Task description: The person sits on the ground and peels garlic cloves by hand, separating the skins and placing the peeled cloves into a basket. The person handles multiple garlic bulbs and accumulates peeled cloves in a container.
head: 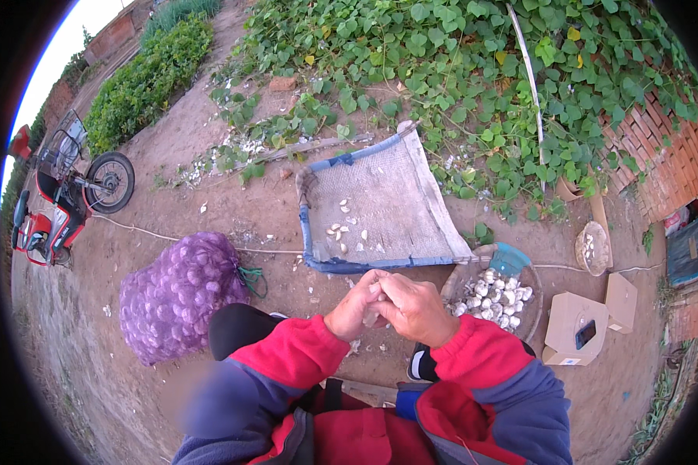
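Note:
My left hand point(349, 314) and my right hand point(421, 308) meet in front of my chest, fingers closed around a small pale piece of garlic point(371, 318), mostly hidden by them. Just beyond my hands lies a mesh screen tray point(395, 215), its frame wrapped in blue and white cloth. Several peeled-looking garlic cloves point(337, 232) are scattered on its left part. To the right of my right hand, whole white garlic bulbs point(500, 299) fill part of a round shallow basket point(538, 311), whose far rim carries a teal patch.
A purple mesh sack point(180, 296) full of garlic bulbs stands at left. A red motorcycle point(52, 215) is parked farther left. At right are a cardboard box point(564, 319) with a phone point(586, 335) on top and a small basket point(585, 256). Leafy vines point(477, 87) cover the far ground.

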